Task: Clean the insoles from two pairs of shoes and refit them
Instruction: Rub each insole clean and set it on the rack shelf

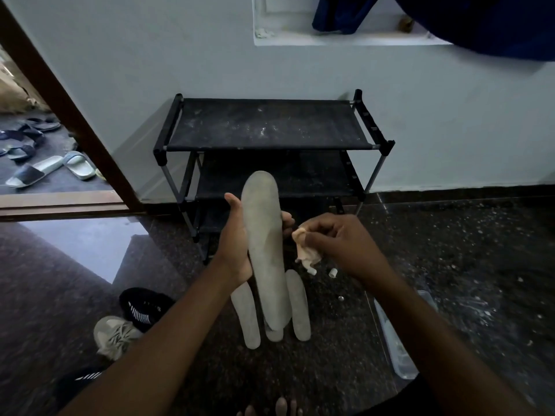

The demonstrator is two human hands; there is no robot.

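Note:
My left hand [237, 235] grips a long grey insole [264, 235] around its middle and holds it upright in front of me. My right hand [333, 238] is closed on a crumpled pale cloth [304, 250], just to the right of the insole and not touching it. Three more grey insoles lie on the dark floor below: one on the left [246, 316], one on the right [297, 307], and one [274, 334] mostly hidden behind the held insole. A black shoe with white stripes [144, 306] and a grey laced shoe [115, 336] sit at the lower left.
A black shoe rack [267, 127] with bare shelves stands against the white wall ahead. A clear plastic container [396, 334] lies under my right forearm. Small white bits [332, 272] dot the speckled floor. Several sandals [48, 169] lie beyond the doorway at left. Another black shoe [81, 379] sits bottom left.

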